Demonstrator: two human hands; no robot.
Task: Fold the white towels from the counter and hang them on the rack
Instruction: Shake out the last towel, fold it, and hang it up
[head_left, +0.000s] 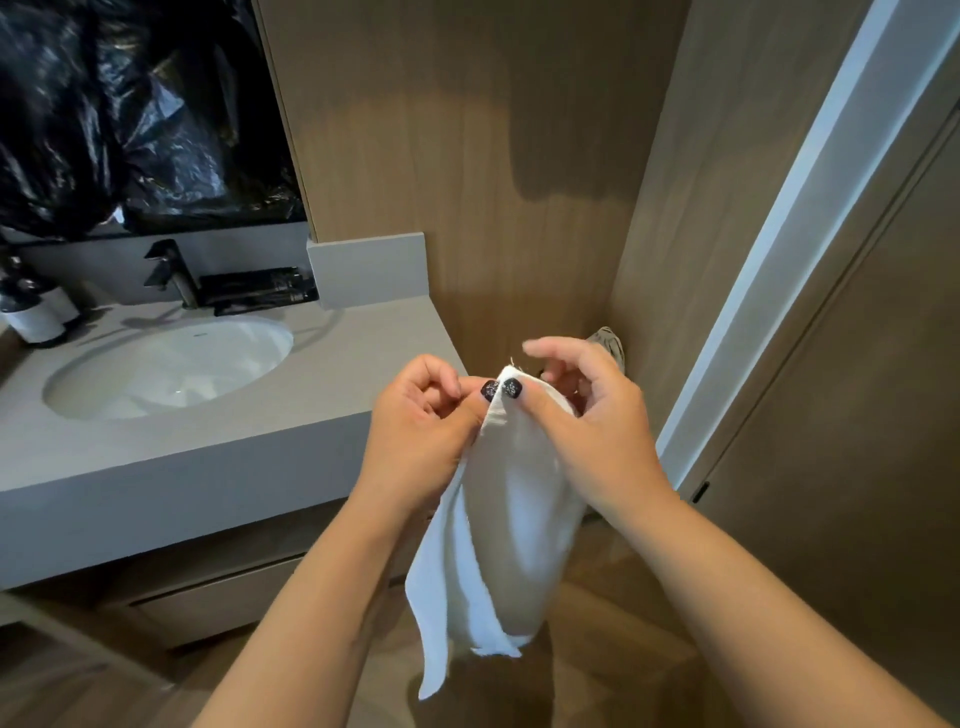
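A white towel (514, 519) hangs in the air in front of me, just right of the grey counter (218, 447). My left hand (421, 431) pinches its top edge between thumb and curled fingers. My right hand (587, 426) pinches the same top corner right beside it, thumb on the cloth, the other fingers lifted and spread. The two thumbs touch at the towel's upper corner. The cloth drops in loose folds down to about knee height. No rack shows in the view.
An oval white sink (171, 364) sits in the counter with a dark tap (174, 275) behind it. Bottles (36, 312) stand at the far left. Black plastic sheet (130, 114) covers the mirror. Wood wall panels (493, 156) stand ahead, a door (857, 415) to the right.
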